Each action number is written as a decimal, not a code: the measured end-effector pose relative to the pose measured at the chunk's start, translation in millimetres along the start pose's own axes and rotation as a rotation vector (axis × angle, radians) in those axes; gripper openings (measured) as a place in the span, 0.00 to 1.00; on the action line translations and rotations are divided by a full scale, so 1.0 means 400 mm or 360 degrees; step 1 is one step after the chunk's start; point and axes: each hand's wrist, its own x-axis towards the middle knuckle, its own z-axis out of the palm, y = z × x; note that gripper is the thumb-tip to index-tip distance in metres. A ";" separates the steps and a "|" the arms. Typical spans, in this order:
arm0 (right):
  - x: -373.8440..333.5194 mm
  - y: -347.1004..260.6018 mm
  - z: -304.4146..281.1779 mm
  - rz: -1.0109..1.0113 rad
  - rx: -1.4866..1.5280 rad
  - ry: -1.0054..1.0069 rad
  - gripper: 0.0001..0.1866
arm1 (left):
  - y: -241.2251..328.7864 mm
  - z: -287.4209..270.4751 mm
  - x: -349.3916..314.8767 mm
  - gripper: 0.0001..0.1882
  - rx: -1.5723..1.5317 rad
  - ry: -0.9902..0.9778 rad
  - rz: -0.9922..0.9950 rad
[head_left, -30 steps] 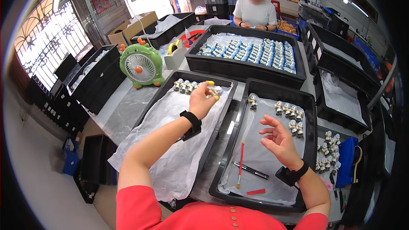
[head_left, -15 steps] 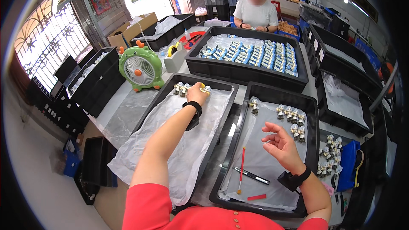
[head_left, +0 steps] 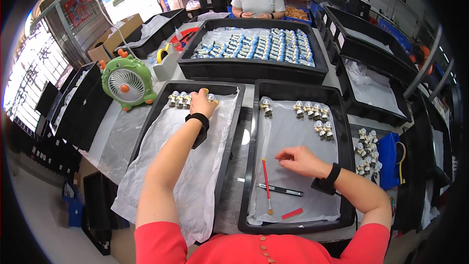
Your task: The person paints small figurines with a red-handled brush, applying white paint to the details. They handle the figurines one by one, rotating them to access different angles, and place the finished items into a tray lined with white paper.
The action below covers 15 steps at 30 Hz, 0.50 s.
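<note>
My left hand (head_left: 202, 103), with yellow covers on its fingertips, closes round a small white-and-gold figurine (head_left: 211, 98) at the far end of the left black tray (head_left: 239, 112). Just left of it stands a short row of similar figurines (head_left: 174, 99) on white sheeting. Over the right black tray (head_left: 346, 149), my right hand (head_left: 299, 160) hangs with fingers loosely stretched leftward and nothing visible in them. Below that hand lie a red-handled brush (head_left: 266, 181), a black pen-like tool (head_left: 281, 190) and a red strip (head_left: 292, 213). More figurines (head_left: 310, 110) stand farther up this tray.
A large black tray (head_left: 251, 72) of blue-and-white figurines stands beyond. A green fan (head_left: 128, 82) and a tape dispenser (head_left: 166, 67) are at left. At right are loose figurines (head_left: 364, 149), a blue bin (head_left: 389, 161) and stacked trays (head_left: 376, 102). A co-worker (head_left: 259, 0) sits opposite.
The view has shifted, so the scene sits farther left. My right hand has come down nearer the brush, its fingers lower and turned leftward. My left hand remains at the figurine row.
</note>
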 end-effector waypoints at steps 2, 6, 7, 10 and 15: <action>0.035 0.031 -0.048 0.0063 -0.0440 0.0022 0.11 | -0.001 -0.007 -0.008 0.29 -0.0175 -0.0005 0.0067; 0.127 0.144 -0.149 -0.0071 -0.1188 0.0536 0.12 | 0.045 -0.054 -0.060 0.26 -0.1089 -0.0213 -0.0047; 0.152 0.160 -0.165 -0.0036 -0.1220 0.0593 0.16 | 0.063 -0.075 -0.089 0.24 -0.1266 -0.0292 -0.0120; 0.207 0.181 -0.180 -0.0026 -0.1200 0.0798 0.22 | 0.124 -0.155 -0.203 0.18 -0.1734 -0.0502 -0.0313; 0.239 0.167 -0.204 0.0107 -0.1517 0.0605 0.31 | 0.160 -0.264 -0.361 0.17 -0.2077 -0.0911 -0.0364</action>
